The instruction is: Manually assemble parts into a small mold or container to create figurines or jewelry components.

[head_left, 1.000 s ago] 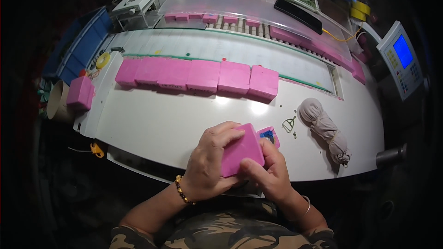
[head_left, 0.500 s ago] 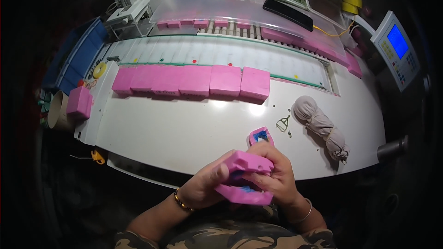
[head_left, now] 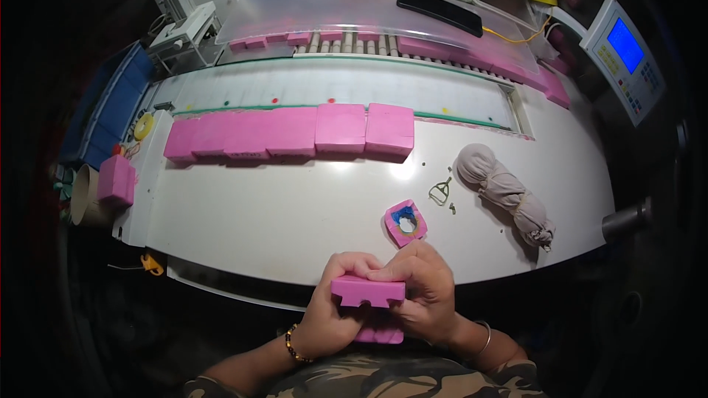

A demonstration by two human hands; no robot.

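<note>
Close to my body, my left hand (head_left: 335,317) and my right hand (head_left: 428,287) both grip a pink rubber mould (head_left: 369,290). Its upper part has a notched edge facing me, and a gap separates it from the lower part (head_left: 380,336). Fingers of both hands meet on top, while others reach into the gap, where their tips are hidden. Just beyond my hands, a pink mould piece (head_left: 394,233) with a blue-lined hole lies on the white table. A small green openwork piece (head_left: 440,192) rests to its right, with crumbs beside it.
Several pink blocks (head_left: 343,129) stand in a row along the white conveyor (head_left: 243,88). At right are a tied cloth bundle (head_left: 505,195) and a control panel (head_left: 623,59) with a blue screen. A black phone (head_left: 439,12) lies on the clear cover (head_left: 295,11).
The mould has turned in my hands and its gap has narrowed. My fingers have come together on top. The pink mould piece on the table shows more fully as the view shifted.
</note>
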